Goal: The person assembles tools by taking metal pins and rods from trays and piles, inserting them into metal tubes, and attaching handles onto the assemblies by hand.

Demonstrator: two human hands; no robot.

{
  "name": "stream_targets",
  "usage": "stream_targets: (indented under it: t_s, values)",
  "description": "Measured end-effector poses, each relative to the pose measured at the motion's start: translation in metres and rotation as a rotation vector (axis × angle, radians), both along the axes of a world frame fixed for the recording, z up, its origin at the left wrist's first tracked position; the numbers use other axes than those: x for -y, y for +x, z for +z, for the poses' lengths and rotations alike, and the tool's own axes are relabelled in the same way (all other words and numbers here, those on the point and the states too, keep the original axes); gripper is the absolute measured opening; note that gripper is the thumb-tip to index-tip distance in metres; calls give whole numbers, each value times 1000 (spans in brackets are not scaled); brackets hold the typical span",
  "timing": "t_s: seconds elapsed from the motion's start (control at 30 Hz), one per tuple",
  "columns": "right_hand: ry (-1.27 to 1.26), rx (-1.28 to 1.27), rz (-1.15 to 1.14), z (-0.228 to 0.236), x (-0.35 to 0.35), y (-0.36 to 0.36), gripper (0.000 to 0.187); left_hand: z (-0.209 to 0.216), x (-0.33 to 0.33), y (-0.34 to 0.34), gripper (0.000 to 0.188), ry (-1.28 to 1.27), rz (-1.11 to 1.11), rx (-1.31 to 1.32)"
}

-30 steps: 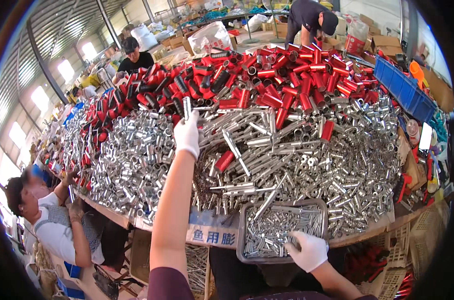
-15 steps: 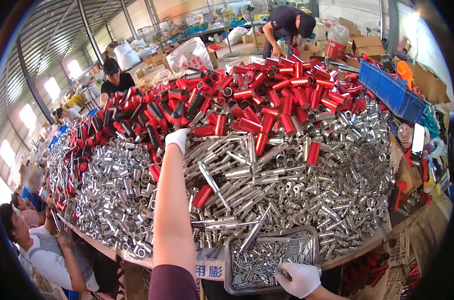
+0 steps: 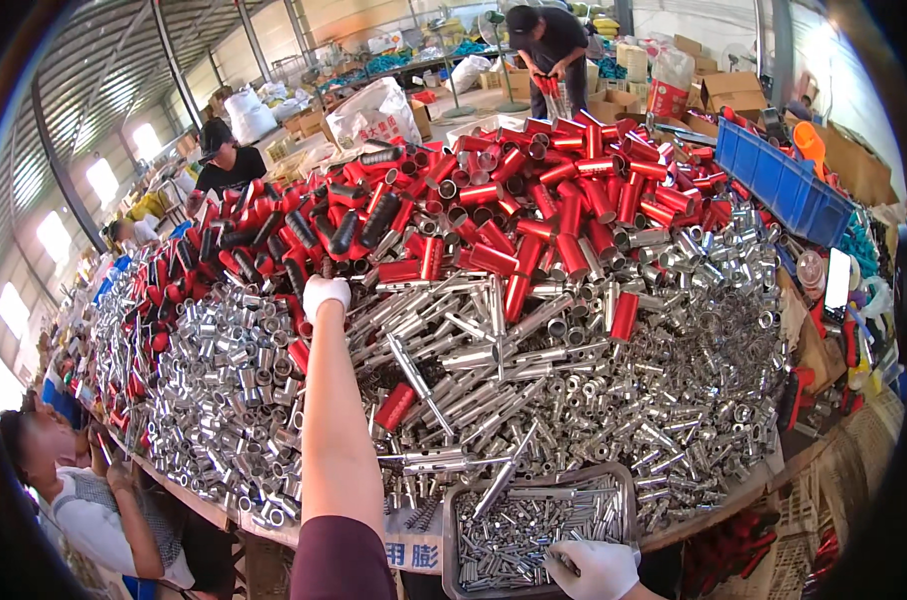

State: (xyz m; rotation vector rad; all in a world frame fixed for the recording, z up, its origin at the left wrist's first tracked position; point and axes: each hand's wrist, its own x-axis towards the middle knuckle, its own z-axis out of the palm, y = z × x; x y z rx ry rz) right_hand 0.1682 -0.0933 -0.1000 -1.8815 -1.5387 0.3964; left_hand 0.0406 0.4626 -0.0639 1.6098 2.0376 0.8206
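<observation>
My left hand [image 3: 326,296], in a white glove, is stretched far into the heap of parts. Its fingers look closed; a thin dark piece [image 3: 327,267] shows just above them, but what they grip is hidden. Black-and-red handles [image 3: 346,232] lie just beyond it, and red tubes [image 3: 401,270] lie to its right. My right hand [image 3: 594,568], gloved too, is at the near right side of a dark plastic tray [image 3: 452,520] holding small metal pins [image 3: 504,545]. Its thumb and fingers are curled together; anything in them is too small to make out. A slotted metal tube [image 3: 506,472] leans over the tray's far rim.
Silver rings [image 3: 239,390] are heaped to the left, long metal rods [image 3: 464,375] in the middle, springs [image 3: 719,320] to the right. A blue crate [image 3: 779,185] stands at the far right. Co-workers sit at the left [image 3: 104,500] and far left [image 3: 229,165]; another person [image 3: 549,50] stands behind the heap.
My left hand has moved left and slightly nearer, turning from the red tubes toward the black handles. My right hand stays by the tray. The person behind has straightened up, holding red pieces.
</observation>
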Motion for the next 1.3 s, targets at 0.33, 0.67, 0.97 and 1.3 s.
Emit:
stream_targets:
  t_s: [0.33,0.67,0.97,1.3]
  values:
    - [1,-28,25,0,0,1,16,7,0,-19,33,74,-68,-200]
    - [-42,-42,33,7,0,2,14,0,-8,-20,38,77,-83,-177]
    - [8,-68,5,3,-1,3,14,-14,-42,-28,26,-187,-267,265]
    - [57,-118,24,-1,1,10,17,-13,-28,-7,35,187,2,-190]
